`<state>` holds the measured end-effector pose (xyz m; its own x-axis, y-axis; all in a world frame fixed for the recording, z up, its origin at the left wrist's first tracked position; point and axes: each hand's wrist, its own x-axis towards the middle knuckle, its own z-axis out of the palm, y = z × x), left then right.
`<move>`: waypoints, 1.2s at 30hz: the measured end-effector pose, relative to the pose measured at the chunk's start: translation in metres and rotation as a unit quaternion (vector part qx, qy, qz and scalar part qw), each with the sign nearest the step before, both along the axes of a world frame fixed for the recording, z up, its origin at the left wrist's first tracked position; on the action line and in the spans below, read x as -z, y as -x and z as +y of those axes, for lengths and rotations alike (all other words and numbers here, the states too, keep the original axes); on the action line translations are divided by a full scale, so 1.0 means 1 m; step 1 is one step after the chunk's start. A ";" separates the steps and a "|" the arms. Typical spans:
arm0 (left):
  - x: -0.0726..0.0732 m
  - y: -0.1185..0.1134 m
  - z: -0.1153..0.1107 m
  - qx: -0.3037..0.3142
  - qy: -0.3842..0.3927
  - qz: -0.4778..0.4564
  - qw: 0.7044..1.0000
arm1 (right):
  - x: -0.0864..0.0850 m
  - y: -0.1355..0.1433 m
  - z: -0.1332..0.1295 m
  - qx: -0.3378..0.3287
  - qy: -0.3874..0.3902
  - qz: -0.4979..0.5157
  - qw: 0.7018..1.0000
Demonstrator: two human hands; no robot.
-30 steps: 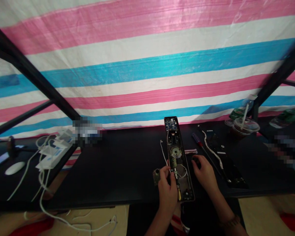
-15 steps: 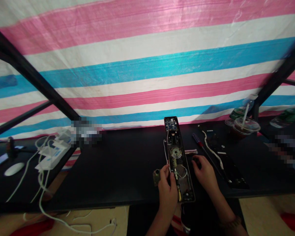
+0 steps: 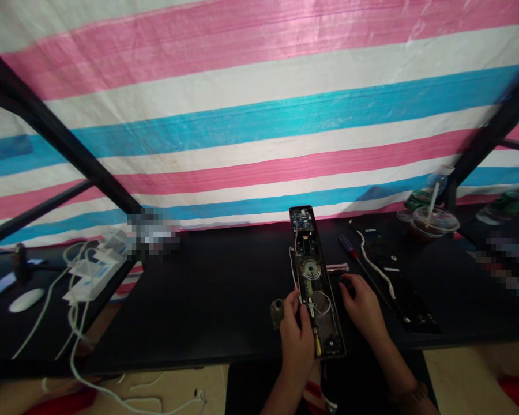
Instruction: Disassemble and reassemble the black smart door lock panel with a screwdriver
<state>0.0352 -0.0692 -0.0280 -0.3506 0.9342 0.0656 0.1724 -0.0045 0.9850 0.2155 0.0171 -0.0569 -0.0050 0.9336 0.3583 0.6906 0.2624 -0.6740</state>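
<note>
A long, narrow black device casing [image 3: 327, 323] lies open on the black table, its near end by the front edge. Inside it show a blue circuit board [image 3: 301, 221] at the far end, a round metal part [image 3: 311, 269] in the middle and thin white wires. My left hand [image 3: 298, 331] is at the casing's left side, thumb and fingers bent round its edge and a white wire. Just left of that hand sits a small part with a round opening [image 3: 277, 311]. My right hand [image 3: 361, 302] rests right of the casing, fingers curled; whatever they hold is hidden.
Right of the casing lie a screwdriver [image 3: 348, 246], a white cable [image 3: 374, 265] and a dark flat panel [image 3: 413, 302]. A lidded cup [image 3: 435, 222] with a straw stands behind them. On the left are a power strip [image 3: 93, 279], tangled cables and a mouse [image 3: 26, 300].
The whole view has shifted very slightly. Both hands and the casing keep the same places relative to each other.
</note>
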 end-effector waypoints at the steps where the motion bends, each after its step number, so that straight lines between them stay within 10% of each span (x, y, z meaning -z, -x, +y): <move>1: 0.000 0.000 0.000 0.001 0.001 -0.001 1.000 | 0.000 0.000 0.000 -0.001 -0.003 0.002 1.000; 36: 0.002 0.000 0.000 -0.004 -0.003 0.016 1.000 | 0.005 -0.001 0.002 -0.008 -0.031 0.041 0.999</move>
<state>0.0352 -0.0695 -0.0299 -0.3556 0.9309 0.0832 0.2037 -0.0096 0.9790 0.2165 0.0189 -0.0619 0.0128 0.9094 0.4158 0.6293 0.3158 -0.7101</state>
